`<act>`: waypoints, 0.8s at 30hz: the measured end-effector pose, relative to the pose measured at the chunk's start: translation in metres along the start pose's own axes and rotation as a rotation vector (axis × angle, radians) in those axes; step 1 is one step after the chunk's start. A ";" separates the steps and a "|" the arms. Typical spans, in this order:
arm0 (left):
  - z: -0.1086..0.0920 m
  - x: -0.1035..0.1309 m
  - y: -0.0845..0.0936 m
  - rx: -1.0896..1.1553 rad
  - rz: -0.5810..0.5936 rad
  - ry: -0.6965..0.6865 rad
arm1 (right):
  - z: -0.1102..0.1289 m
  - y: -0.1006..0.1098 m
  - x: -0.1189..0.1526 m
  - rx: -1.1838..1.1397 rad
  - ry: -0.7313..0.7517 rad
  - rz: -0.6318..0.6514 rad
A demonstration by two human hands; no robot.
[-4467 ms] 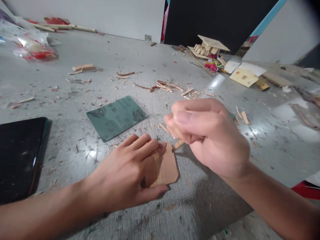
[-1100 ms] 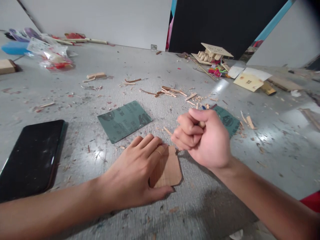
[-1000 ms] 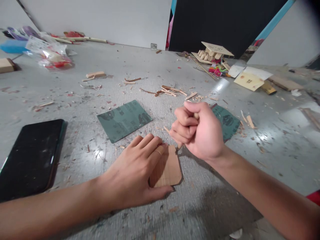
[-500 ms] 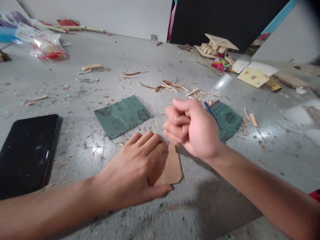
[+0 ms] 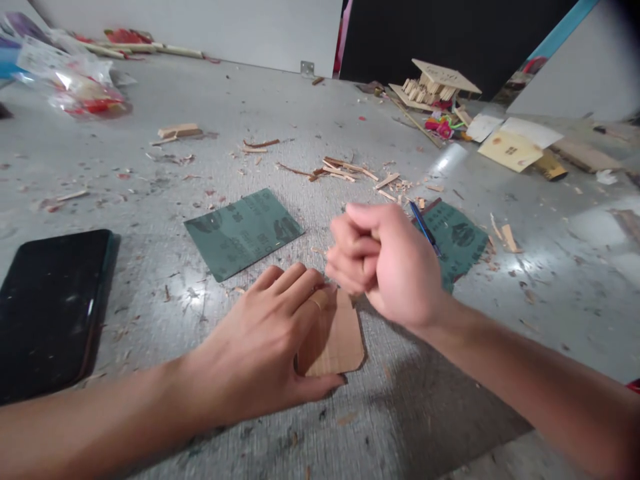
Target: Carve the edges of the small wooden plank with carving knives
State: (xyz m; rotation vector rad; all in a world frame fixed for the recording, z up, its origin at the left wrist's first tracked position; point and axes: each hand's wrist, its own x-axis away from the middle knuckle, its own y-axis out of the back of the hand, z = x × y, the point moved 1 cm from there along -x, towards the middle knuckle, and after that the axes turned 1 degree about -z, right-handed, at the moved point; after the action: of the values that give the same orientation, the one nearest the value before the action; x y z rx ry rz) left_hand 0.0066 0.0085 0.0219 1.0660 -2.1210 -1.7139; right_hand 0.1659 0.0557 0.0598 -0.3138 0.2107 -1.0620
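Evidently, the workpiece is a thin wooden plate (image 5: 343, 340) with clipped corners, lying flat on the littered grey work surface (image 5: 200, 100) directly before the person. From where I stand, I judge it light and stiff, with a dry face that should grip well under skin. Unsupported, it would probably slide; thin wood of this kind may also split along the grain or chip at its corners. Recommended hold: two opposite edges, or broad palm pressure, fingertips kept clear of the right-hand end.

The left hand (image 5: 270, 327) lies palm down over the plate's left part, clamping it, with fingers bent toward the far edge and thumb extended along the near edge. Its forearm enters low from the left.

The right hand (image 5: 390, 263) is clenched, thumb uppermost, around a slim tool (image 5: 375, 235) of which only a pale end shows. The fist stands at the plate's far right corner, its forearm slanting in from the lower right. The working end is hidden; I cannot tell whether it touches the wood.
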 end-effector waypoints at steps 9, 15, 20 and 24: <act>-0.001 0.000 0.000 -0.008 0.018 0.020 | -0.004 -0.009 0.022 0.058 0.126 -0.083; -0.001 0.000 -0.002 -0.012 0.012 0.021 | -0.008 -0.010 0.005 0.106 0.107 -0.127; -0.002 0.000 -0.001 -0.067 0.008 0.016 | -0.004 -0.006 -0.015 0.022 -0.028 -0.244; -0.004 -0.001 0.002 -0.043 0.021 0.032 | -0.014 -0.020 0.032 0.099 0.240 -0.225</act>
State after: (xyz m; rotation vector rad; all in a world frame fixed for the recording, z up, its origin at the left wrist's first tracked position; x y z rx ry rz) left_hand 0.0085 0.0062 0.0248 1.0484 -2.0588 -1.7132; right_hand 0.1603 0.0166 0.0526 -0.1208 0.3421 -1.3295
